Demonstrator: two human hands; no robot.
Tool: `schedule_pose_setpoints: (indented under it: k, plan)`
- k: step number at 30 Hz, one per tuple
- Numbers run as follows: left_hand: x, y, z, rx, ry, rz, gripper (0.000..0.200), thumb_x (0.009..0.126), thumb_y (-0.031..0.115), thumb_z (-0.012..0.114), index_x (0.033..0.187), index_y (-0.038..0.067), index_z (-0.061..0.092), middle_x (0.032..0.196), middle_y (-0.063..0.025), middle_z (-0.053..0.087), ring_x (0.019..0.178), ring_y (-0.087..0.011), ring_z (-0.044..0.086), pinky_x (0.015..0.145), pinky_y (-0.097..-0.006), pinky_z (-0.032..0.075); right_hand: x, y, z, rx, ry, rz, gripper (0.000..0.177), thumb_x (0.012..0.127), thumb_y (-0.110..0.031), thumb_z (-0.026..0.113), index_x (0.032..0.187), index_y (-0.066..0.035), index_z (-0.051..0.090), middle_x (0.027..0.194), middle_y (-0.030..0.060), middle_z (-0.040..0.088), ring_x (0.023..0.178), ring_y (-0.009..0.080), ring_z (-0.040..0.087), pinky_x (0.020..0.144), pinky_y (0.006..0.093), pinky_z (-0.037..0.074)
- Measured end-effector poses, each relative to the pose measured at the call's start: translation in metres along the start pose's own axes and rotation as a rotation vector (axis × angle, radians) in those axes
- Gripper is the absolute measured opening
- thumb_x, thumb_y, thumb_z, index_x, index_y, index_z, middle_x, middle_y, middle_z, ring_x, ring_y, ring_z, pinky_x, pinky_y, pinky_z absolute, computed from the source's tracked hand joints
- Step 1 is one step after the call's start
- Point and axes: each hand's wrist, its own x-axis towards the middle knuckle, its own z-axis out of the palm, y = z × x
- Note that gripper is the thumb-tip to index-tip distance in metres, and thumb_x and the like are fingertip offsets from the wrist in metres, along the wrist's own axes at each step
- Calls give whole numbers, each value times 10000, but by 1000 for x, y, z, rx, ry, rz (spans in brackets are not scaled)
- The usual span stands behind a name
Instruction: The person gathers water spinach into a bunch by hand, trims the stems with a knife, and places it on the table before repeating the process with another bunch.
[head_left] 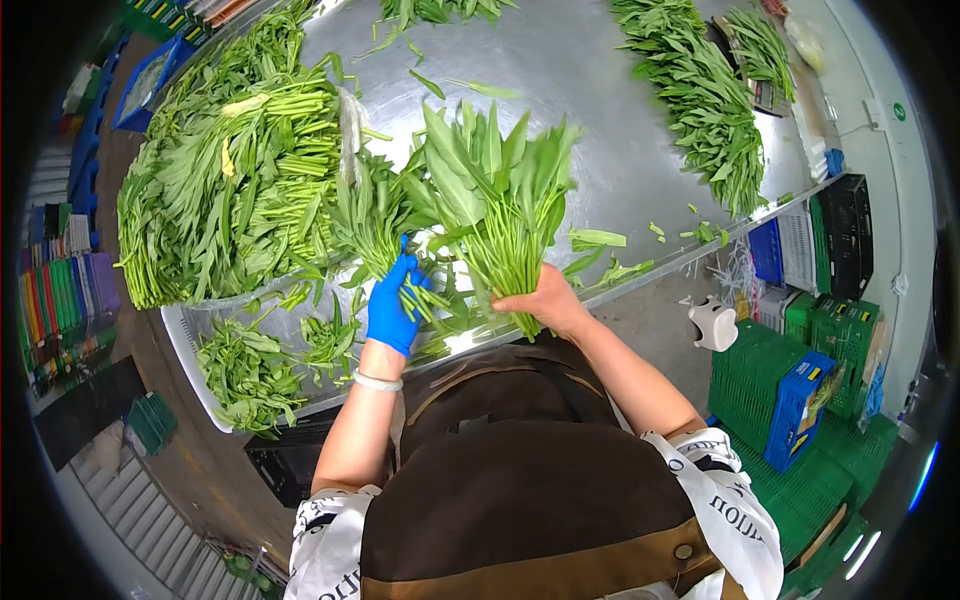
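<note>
greens bunch [500, 200] inside right fingers [515, 302]

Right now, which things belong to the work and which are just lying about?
In use: left hand, gloved, holding loose stalks; right hand gripping bunch; big pile beside them.
Lying about: far row of greens; green crates; blue crate.

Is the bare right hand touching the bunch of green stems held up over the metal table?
Touching. The head view shows the right hand closed around the lower stems of the bunch, with no gap between them.
</note>
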Motion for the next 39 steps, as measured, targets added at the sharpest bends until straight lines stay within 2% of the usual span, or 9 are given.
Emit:
schedule_pose_setpoints:
  k: [2,7,11,15,27,30,34,37,39]
  plan:
    - [-11,6,16,-17,-70,1,248,928,131,578,1160,46,560,814,-6,576,626,-92,504,573,-246,427,4,4,-3,44,42,7,404,718,-11,759,1082,-26,587,918,44,657,826,124,612,771,280,495]
    - [-35,-11,69,425,105,93,129,863,106,656,963,27,636,752,25,551,597,-60,475,527,-205,381,4,-4,2,90,53,-49,353,719,-19,763,1030,-28,595,891,45,665,813,126,619,762,280,496]
    - [-30,-28,83,453,100,113,180,806,64,711,957,60,612,809,7,604,698,-99,573,607,-229,457,4,2,7,-25,23,-94,342,722,-34,771,1014,-25,594,879,44,666,808,122,621,757,279,496]
    - [-23,-29,76,458,150,153,183,799,25,700,940,80,596,839,3,607,726,-115,594,668,-255,502,6,9,10,-78,70,-121,341,731,-34,771,1015,-14,583,876,41,664,811,120,620,752,280,497]
    - [-20,-22,75,590,149,265,235,758,-5,721,927,69,575,784,21,561,716,-100,555,665,-250,460,9,19,18,-192,144,-211,322,743,-38,752,1021,-10,592,899,41,647,792,124,595,731,280,482]
    - [-19,-22,66,732,165,342,234,763,4,720,937,55,571,776,17,567,703,-97,547,651,-252,462,10,12,20,166,112,-6,305,742,-20,742,1004,-21,586,874,39,626,747,124,580,683,277,475]
    - [-20,-23,69,795,171,412,220,768,-12,709,930,50,572,789,20,542,709,-90,507,657,-244,446,6,6,21,231,45,33,298,748,-11,732,1003,-23,576,846,37,615,724,124,573,658,279,471]
    - [3,-18,47,959,289,614,221,768,12,717,947,21,586,792,8,591,701,-90,548,630,-245,460,-1,-5,23,201,27,12,310,752,-11,731,1017,-7,570,851,41,620,748,125,586,682,283,484]
    - [11,3,29,917,257,560,240,774,11,711,986,20,600,815,10,599,713,-87,543,649,-238,458,-11,-20,20,137,44,-19,313,754,-16,731,1023,-6,573,860,40,628,753,124,589,691,283,486]
